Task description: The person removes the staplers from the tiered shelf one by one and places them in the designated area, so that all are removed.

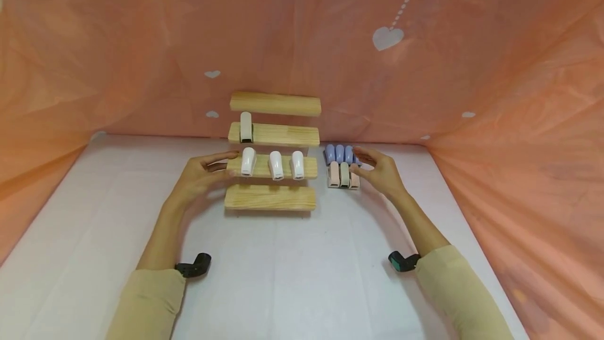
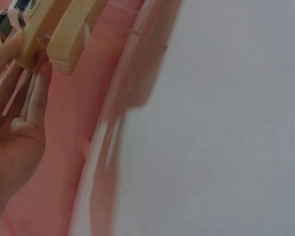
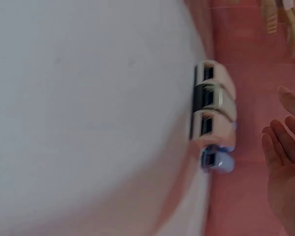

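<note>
My left hand (image 1: pixel 200 174) is at the left end of a wooden shelf board (image 1: pixel 261 168), with the thumb on top and the fingers below, as the left wrist view shows. On that board stand three white mini staplers (image 1: pixel 276 166). A cream stapler (image 1: pixel 246 126) stands on the board (image 1: pixel 288 134) above. To the right, my right hand (image 1: pixel 381 172) hovers with loosely bent fingers beside two rows of staplers. Several purple staplers (image 1: pixel 340 154) form the back row; pink staplers (image 1: pixel 334 173) flank a pale green stapler (image 1: pixel 344 174) in front. A gap separates this hand from them in the right wrist view.
Above and below lie a top board (image 1: pixel 276 104) and a bottom board (image 1: pixel 271 198) of the same stepped rack. Everything stands on a white-covered table (image 1: pixel 302 277). An orange-pink curtain (image 1: pixel 292 30) with white hearts hangs behind and along both sides.
</note>
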`<state>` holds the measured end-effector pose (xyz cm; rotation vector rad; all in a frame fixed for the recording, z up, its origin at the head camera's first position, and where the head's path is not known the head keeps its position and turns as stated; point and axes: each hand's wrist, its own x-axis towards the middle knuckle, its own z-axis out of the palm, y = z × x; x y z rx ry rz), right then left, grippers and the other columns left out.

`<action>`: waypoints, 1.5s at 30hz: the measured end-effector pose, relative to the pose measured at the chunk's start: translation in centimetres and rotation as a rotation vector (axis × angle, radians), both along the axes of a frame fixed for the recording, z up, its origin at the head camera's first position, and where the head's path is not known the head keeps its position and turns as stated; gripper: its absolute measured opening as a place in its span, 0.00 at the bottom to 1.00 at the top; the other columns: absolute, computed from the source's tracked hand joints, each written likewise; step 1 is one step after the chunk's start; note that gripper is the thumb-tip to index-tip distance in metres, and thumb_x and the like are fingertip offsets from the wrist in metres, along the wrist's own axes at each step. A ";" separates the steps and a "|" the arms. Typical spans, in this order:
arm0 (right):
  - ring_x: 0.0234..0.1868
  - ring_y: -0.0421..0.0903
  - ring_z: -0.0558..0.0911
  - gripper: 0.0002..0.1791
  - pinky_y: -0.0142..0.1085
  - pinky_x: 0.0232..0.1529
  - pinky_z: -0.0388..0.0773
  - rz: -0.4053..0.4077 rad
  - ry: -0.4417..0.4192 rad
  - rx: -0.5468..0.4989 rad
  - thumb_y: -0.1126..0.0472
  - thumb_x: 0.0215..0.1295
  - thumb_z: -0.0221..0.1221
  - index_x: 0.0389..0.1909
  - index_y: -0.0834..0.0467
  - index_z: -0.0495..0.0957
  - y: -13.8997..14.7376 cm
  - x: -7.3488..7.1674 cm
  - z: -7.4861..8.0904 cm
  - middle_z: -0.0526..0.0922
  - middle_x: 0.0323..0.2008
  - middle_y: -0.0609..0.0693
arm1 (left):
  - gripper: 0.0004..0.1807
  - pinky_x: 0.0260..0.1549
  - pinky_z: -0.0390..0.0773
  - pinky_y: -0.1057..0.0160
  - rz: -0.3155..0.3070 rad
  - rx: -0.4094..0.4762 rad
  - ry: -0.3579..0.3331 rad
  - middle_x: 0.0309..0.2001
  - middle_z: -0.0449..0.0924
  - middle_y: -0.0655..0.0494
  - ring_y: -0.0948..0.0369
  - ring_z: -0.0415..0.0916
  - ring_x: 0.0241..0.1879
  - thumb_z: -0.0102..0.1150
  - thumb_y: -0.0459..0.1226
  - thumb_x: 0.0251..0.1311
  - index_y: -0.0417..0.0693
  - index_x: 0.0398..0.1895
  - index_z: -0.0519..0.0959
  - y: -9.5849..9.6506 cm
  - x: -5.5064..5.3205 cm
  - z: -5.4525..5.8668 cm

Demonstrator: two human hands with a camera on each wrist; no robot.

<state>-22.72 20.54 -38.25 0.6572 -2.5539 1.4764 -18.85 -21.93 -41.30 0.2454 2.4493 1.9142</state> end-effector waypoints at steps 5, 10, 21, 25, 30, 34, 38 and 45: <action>0.57 0.66 0.77 0.28 0.52 0.60 0.74 0.035 0.021 -0.042 0.76 0.56 0.67 0.60 0.74 0.73 -1.4 0.4 1.3 0.78 0.56 0.70 | 0.29 0.53 0.75 0.73 -0.004 -0.011 -0.013 0.62 0.78 0.52 0.57 0.72 0.59 0.71 0.38 0.59 0.42 0.65 0.76 -0.2 0.0 0.1; 0.58 0.65 0.77 0.29 0.44 0.60 0.76 0.068 0.021 -0.104 0.77 0.57 0.67 0.61 0.74 0.72 -2.9 0.5 1.9 0.78 0.56 0.70 | 0.30 0.53 0.75 0.72 -0.022 -0.006 -0.033 0.62 0.77 0.51 0.59 0.73 0.59 0.71 0.38 0.59 0.42 0.65 0.76 -0.5 0.0 0.2; 0.59 0.62 0.77 0.28 0.47 0.61 0.75 0.129 0.016 -0.165 0.74 0.60 0.66 0.62 0.71 0.73 -6.4 0.1 3.3 0.78 0.58 0.68 | 0.28 0.47 0.80 0.70 -0.056 0.006 -0.005 0.57 0.79 0.49 0.66 0.79 0.51 0.69 0.33 0.59 0.36 0.63 0.76 -0.8 0.2 0.2; 0.57 0.63 0.78 0.27 0.48 0.58 0.77 0.204 0.040 -0.199 0.75 0.60 0.65 0.61 0.71 0.73 -7.7 -0.3 3.8 0.78 0.57 0.68 | 0.27 0.46 0.80 0.70 -0.051 -0.014 0.012 0.59 0.78 0.45 0.65 0.80 0.49 0.70 0.33 0.58 0.37 0.61 0.77 -0.8 0.1 0.2; 0.58 0.63 0.78 0.27 0.51 0.60 0.75 0.249 0.062 -0.182 0.77 0.60 0.65 0.62 0.71 0.73 -9.3 -0.4 4.5 0.78 0.57 0.69 | 0.27 0.47 0.79 0.71 -0.048 -0.035 0.027 0.62 0.76 0.46 0.64 0.78 0.51 0.71 0.33 0.57 0.38 0.61 0.78 -0.8 0.3 0.2; 0.58 0.64 0.78 0.27 0.50 0.60 0.76 0.272 0.065 -0.177 0.77 0.59 0.65 0.61 0.72 0.73 -10.5 -0.6 5.0 0.78 0.56 0.71 | 0.27 0.47 0.79 0.71 -0.064 -0.053 0.041 0.63 0.76 0.46 0.64 0.78 0.52 0.70 0.34 0.58 0.39 0.61 0.78 -1.0 0.4 0.3; 0.58 0.64 0.78 0.27 0.49 0.61 0.75 0.300 0.038 -0.197 0.77 0.58 0.66 0.61 0.73 0.73 -11.7 -1.1 5.5 0.78 0.56 0.71 | 0.26 0.48 0.79 0.71 -0.070 -0.047 0.054 0.62 0.76 0.48 0.64 0.77 0.53 0.69 0.33 0.59 0.38 0.62 0.77 -1.3 0.3 0.4; 0.57 0.56 0.79 0.29 0.42 0.60 0.76 0.317 0.038 -0.164 0.71 0.58 0.69 0.62 0.68 0.75 -12.9 -2.6 4.8 0.80 0.55 0.65 | 0.26 0.47 0.79 0.70 -0.067 -0.038 0.067 0.61 0.78 0.50 0.61 0.77 0.53 0.70 0.34 0.58 0.39 0.61 0.78 -1.2 0.1 -0.1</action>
